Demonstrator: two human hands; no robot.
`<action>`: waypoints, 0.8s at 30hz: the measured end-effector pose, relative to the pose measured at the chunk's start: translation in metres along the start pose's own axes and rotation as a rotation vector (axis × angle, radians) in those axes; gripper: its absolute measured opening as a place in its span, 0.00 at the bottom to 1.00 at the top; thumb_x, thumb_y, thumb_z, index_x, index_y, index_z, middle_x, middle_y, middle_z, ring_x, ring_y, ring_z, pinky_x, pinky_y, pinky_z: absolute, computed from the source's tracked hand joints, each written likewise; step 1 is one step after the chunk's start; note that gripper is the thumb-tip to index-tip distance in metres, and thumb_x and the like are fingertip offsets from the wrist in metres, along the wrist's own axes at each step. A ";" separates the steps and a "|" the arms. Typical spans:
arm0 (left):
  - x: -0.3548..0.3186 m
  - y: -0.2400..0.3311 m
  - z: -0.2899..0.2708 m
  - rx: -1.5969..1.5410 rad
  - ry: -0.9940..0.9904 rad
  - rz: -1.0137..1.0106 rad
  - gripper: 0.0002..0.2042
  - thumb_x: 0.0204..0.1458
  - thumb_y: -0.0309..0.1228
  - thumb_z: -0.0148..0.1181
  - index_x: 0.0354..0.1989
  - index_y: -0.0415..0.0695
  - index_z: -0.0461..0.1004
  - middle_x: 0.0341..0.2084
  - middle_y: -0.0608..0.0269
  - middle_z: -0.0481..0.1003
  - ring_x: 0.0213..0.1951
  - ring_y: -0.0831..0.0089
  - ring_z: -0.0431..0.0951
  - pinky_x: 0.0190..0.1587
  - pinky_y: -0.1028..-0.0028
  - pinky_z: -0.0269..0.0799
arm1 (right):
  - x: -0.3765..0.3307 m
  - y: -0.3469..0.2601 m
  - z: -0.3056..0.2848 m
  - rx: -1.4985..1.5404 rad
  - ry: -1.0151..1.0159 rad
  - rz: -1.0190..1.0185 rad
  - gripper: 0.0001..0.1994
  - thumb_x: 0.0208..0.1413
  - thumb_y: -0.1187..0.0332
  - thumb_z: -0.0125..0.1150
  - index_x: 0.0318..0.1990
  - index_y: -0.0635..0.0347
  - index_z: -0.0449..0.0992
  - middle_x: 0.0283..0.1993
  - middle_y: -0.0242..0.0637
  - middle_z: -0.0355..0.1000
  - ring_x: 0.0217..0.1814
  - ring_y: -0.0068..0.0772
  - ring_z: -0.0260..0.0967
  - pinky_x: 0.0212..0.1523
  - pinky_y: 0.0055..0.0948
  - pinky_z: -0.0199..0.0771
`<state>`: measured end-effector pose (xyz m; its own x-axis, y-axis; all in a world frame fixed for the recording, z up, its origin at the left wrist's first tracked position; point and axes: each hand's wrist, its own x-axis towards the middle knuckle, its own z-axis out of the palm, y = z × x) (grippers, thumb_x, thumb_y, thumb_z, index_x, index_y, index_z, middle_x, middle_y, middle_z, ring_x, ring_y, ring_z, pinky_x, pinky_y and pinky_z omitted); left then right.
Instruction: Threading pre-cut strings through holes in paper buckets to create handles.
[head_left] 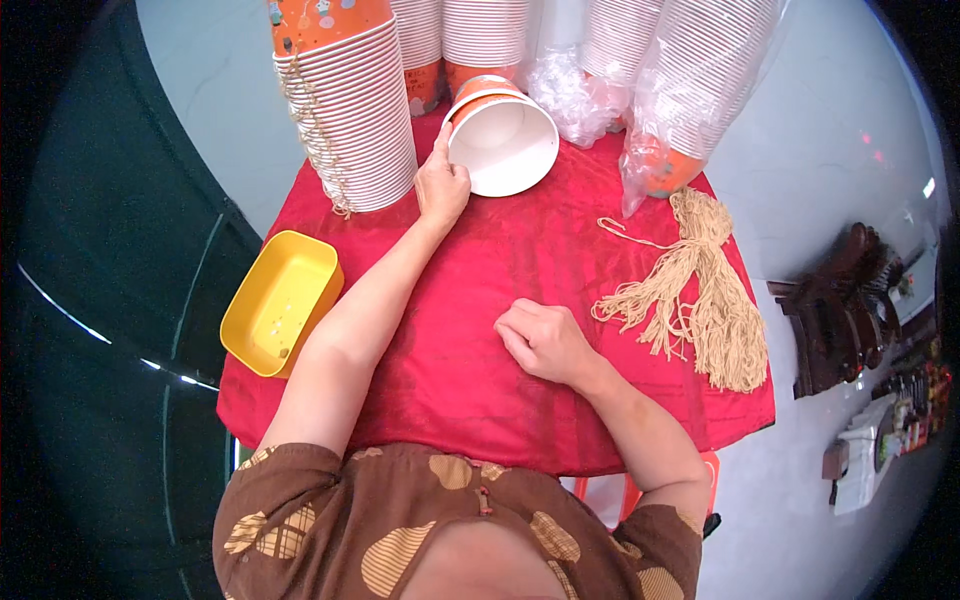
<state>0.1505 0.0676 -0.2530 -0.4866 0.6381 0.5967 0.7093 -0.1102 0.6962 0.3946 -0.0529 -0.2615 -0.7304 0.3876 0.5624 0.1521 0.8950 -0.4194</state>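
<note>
My left hand point(443, 187) reaches to the far middle of the table and pinches the left rim of a paper cup point(503, 146), white inside and orange outside. The cup is tipped, its mouth facing me. Another rim shows just behind it, though how the two sit together is partly hidden. My right hand point(545, 340) rests closed in a loose fist on the red cloth, with nothing visible in it. To its right lies a bundle of beige string point(705, 290), tied near the top with loose strands spread out.
A tall stack of paper cups point(350, 130) with string along its side stands at the far left. More cup stacks point(485, 35) and plastic-wrapped stacks point(700, 90) line the back. A yellow tub point(325, 262) with small bits inside sits at the left edge of the red tablecloth point(450, 400).
</note>
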 end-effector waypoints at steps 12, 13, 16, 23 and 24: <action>-0.051 0.028 -0.032 -0.194 -0.090 0.151 0.35 0.46 0.19 0.54 0.69 0.37 0.58 0.53 0.38 0.71 0.54 0.47 0.74 0.56 0.60 0.71 | 0.008 -0.002 -0.003 -0.031 0.220 0.120 0.10 0.53 0.75 0.62 0.43 0.63 0.74 0.44 0.46 0.70 0.38 0.51 0.75 0.37 0.42 0.78; -0.058 0.032 -0.035 -0.212 -0.089 0.182 0.35 0.46 0.19 0.54 0.68 0.35 0.58 0.54 0.37 0.70 0.56 0.46 0.73 0.58 0.60 0.70 | 0.009 -0.002 -0.004 -0.081 0.259 0.151 0.12 0.52 0.75 0.63 0.45 0.63 0.74 0.48 0.47 0.69 0.41 0.51 0.75 0.38 0.42 0.79; -0.083 0.043 -0.047 -0.215 -0.117 0.225 0.33 0.48 0.18 0.54 0.67 0.32 0.57 0.59 0.36 0.66 0.62 0.47 0.68 0.64 0.60 0.64 | 0.006 0.005 -0.004 -0.214 0.280 0.274 0.16 0.50 0.75 0.64 0.48 0.64 0.74 0.58 0.57 0.62 0.53 0.56 0.70 0.51 0.45 0.75; -0.118 0.073 -0.088 -0.277 -0.303 0.083 0.33 0.50 0.18 0.56 0.67 0.32 0.57 0.62 0.39 0.63 0.51 0.55 0.77 0.53 0.65 0.74 | 0.001 0.016 -0.008 -0.247 0.260 0.325 0.20 0.48 0.77 0.64 0.52 0.66 0.73 0.58 0.56 0.64 0.57 0.58 0.68 0.57 0.45 0.72; -0.121 0.080 -0.097 -0.331 -0.375 -0.037 0.32 0.50 0.18 0.57 0.67 0.32 0.57 0.63 0.40 0.61 0.45 0.58 0.80 0.46 0.68 0.77 | 0.001 0.017 -0.008 -0.242 0.222 0.271 0.21 0.48 0.76 0.64 0.52 0.66 0.73 0.57 0.55 0.65 0.57 0.57 0.68 0.57 0.45 0.72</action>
<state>0.2167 -0.0919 -0.2311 -0.2489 0.8693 0.4269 0.4657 -0.2791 0.8398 0.4016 -0.0359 -0.2622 -0.4857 0.6304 0.6055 0.4899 0.7700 -0.4087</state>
